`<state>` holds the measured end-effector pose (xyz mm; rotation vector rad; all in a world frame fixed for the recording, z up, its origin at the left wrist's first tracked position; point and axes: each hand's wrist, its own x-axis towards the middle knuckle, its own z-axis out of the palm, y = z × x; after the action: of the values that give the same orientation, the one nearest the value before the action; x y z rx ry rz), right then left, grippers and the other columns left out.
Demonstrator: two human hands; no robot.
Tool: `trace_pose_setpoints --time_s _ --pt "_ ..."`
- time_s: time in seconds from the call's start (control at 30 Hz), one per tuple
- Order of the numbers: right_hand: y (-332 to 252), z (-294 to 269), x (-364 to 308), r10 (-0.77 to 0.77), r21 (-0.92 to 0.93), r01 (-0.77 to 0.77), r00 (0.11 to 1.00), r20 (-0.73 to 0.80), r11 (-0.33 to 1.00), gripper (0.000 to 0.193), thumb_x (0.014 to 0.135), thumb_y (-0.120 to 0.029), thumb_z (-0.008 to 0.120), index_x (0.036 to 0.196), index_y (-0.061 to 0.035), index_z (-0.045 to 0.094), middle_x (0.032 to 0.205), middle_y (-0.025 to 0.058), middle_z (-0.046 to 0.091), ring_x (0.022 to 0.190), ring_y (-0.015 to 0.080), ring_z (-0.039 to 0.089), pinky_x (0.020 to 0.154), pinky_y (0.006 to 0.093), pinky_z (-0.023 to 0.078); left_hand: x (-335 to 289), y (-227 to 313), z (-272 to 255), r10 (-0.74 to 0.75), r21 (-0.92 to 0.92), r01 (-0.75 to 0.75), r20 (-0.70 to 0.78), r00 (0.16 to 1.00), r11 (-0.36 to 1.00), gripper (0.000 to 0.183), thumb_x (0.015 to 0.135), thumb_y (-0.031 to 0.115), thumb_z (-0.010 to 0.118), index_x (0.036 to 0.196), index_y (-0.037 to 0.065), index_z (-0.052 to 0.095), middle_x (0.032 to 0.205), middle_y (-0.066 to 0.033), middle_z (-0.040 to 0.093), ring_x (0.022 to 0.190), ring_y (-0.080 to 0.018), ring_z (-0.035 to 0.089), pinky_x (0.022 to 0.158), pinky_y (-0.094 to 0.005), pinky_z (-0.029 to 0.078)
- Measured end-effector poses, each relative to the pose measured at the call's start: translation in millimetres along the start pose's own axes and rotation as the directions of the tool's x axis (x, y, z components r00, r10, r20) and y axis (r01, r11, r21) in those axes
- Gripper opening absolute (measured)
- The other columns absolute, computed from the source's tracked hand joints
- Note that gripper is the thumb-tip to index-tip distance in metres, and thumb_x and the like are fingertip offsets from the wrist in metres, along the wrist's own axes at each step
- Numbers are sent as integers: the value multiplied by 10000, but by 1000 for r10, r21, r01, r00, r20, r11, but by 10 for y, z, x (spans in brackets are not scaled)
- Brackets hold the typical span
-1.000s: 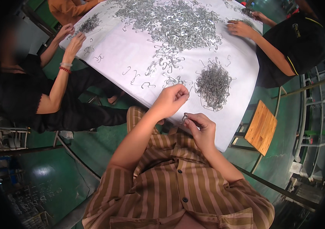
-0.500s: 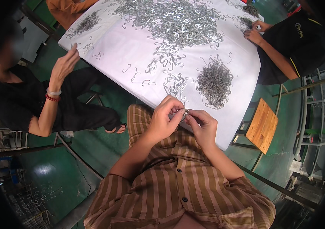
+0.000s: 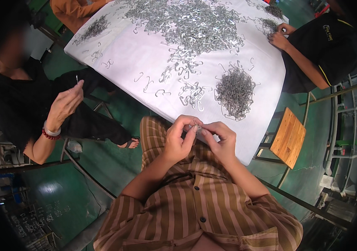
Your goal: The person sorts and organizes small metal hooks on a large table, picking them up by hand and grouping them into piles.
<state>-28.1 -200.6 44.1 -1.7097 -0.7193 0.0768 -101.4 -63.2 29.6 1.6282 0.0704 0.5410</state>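
Note:
My left hand [image 3: 180,139] and my right hand [image 3: 221,140] meet at the near edge of the table, each closed in a pinch. Between their fingertips is a small metal hook [image 3: 198,126], mostly covered by the fingers. Just beyond my hands lies a small cluster of shiny, curved metal hooks [image 3: 192,94] on the white table cover [image 3: 124,48]. To its right is a dense round pile of darker wire hooks [image 3: 235,93]. A few single hooks [image 3: 148,85] are scattered to the left.
A big heap of shiny hooks [image 3: 195,27] covers the far middle. On the left a seated person's raised hand [image 3: 67,102] holds a small hook. At the far right another person's hands [image 3: 279,38] work by small piles. A wooden stool [image 3: 288,138] stands right of the table.
My hands have drawn slightly nearer and left, the fingers shifting around the small hook. The left person's hand has come away from the table, toward their body.

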Motion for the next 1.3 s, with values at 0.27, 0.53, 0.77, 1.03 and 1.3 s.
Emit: trace_pose_setpoints --time_s 0.27,0.53,0.77,1.03,1.3 --pt "617 138 279 122 -433 -131 991 -49 892 219 749 -110 739 925 13 696 776 146 567 743 318 569 687 400 467 27 88 -74 117 126 -121 37 992 985 99 907 -44 522 986 10 495 995 -100 617 772 -90 487 704 -234 429" --pt "651 247 405 117 -461 -113 993 -20 880 120 725 -44 717 818 15 669 807 159 574 810 344 571 732 417 462 22 104 -82 110 163 -114 36 993 980 122 872 -67 544 951 15 499 950 -93 632 742 -98 488 685 -230 420" --pt "598 157 423 309 -208 -297 951 28 932 71 756 -14 690 805 11 646 753 128 649 664 259 632 632 335 490 26 27 -51 90 183 -95 34 995 979 124 850 -78 556 930 11 520 931 -77 633 723 -107 493 670 -238 421" --pt "145 -6 289 385 182 -401 915 118 898 60 806 -20 676 820 20 634 734 19 650 668 61 581 637 217 484 36 -16 -39 43 291 -53 42 998 955 126 799 -48 613 898 0 550 810 -129 573 720 -271 580 648 -338 470" --pt "-76 -48 78 184 -12 -184 983 18 983 84 754 14 691 824 13 643 739 70 653 657 116 623 623 237 504 -8 -51 -41 28 339 -68 122 992 938 109 823 -46 603 917 -5 566 841 -78 591 724 -176 582 636 -270 474"
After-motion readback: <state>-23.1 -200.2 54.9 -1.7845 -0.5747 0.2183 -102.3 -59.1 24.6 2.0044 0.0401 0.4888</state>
